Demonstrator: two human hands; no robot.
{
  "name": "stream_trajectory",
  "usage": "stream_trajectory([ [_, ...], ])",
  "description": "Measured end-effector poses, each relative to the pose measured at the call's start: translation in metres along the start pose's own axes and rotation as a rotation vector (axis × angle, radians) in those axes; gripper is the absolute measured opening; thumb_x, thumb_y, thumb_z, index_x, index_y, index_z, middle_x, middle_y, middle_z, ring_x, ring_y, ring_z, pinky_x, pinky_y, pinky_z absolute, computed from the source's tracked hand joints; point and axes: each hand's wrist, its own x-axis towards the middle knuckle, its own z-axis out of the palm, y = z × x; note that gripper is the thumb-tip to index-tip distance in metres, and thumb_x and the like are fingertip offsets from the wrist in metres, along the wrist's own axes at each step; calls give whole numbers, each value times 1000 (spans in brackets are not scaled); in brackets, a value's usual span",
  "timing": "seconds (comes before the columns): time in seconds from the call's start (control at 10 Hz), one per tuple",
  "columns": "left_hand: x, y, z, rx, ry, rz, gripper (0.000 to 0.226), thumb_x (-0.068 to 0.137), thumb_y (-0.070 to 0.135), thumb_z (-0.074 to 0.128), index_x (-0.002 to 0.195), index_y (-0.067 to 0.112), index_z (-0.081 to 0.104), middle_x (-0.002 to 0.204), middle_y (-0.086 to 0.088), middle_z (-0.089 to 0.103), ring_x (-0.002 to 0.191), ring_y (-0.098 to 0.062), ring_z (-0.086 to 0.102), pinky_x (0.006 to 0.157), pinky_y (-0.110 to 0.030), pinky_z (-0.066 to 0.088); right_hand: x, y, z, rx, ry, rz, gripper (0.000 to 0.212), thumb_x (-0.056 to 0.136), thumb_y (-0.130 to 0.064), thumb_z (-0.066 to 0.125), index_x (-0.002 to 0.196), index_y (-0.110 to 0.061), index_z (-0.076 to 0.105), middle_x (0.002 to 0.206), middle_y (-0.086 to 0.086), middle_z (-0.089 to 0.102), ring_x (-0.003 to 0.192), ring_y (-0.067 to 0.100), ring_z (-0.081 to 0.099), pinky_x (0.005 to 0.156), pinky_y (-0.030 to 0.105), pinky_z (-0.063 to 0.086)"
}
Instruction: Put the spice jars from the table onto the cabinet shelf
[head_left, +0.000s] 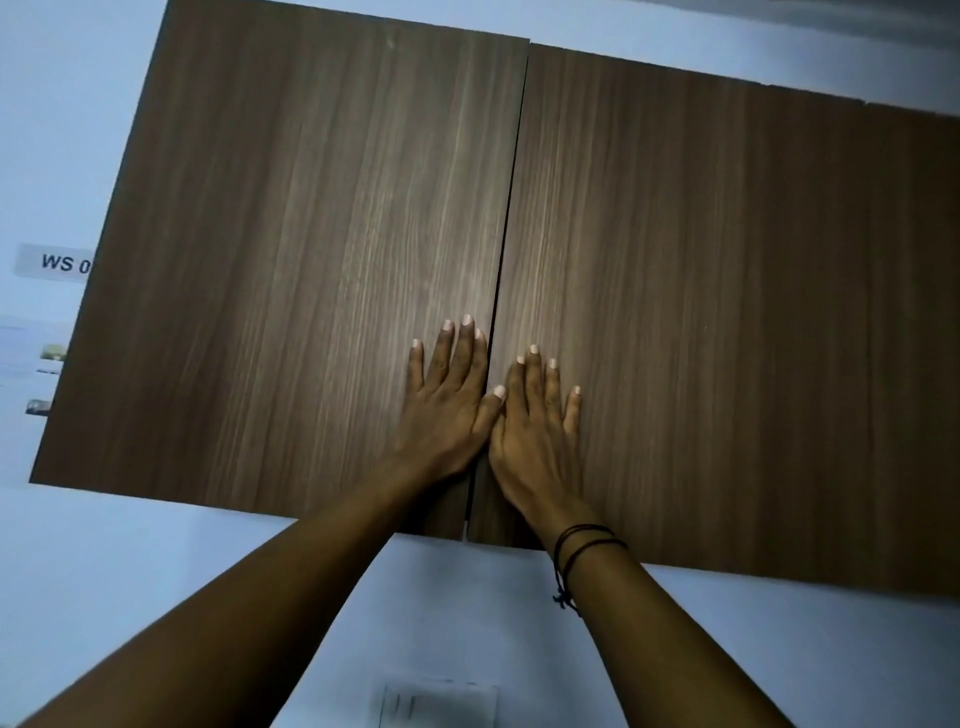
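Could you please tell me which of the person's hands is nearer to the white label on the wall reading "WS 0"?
Left. The left hand lies flat on the left cabinet door, on the label's side of the seam; the right hand rests on the right cabinet door, farther away.

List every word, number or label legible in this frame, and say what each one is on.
"WS 0": on a pale label on the wall left of the cabinet; the cabinet's edge cuts off the rest.
Small stickers or pictures lower on that wall: too blurred to read.
Pale sheet with dark marks on the wall below the cabinet: too blurred to read.
Cabinet doors: no text.
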Motion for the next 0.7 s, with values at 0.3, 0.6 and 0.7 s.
stream_trajectory([
  [0.3,-4,-3,9,87,-16,55,72,101,50,10,158,7,3,167,-13,-5,155,-28,-7,123,-52,-6,1,10,16,-86,1,-21,60,105,-35,16,150,-15,-17,159,4,-22,149,21,-18,120,47,-12],
  [0.6,-12,-7,-10,22,-77,72,71,99,48,10,157,9,-3,167,-11,-8,154,-24,-10,125,-48,-5,-4,9,-1,-141,-74,-31,65,104,-39,20,155,-11,-10,164,9,-17,152,25,-11,121,49,-7],
  [0.7,-12,-8,-14,37,-50,65,71,99,49,9,157,10,-4,167,-11,-9,154,-23,-11,125,-47,-7,-7,5,-14,-115,-92,-43,67,104,-40,20,155,-12,-12,163,8,-21,152,25,-14,122,52,-5],
])
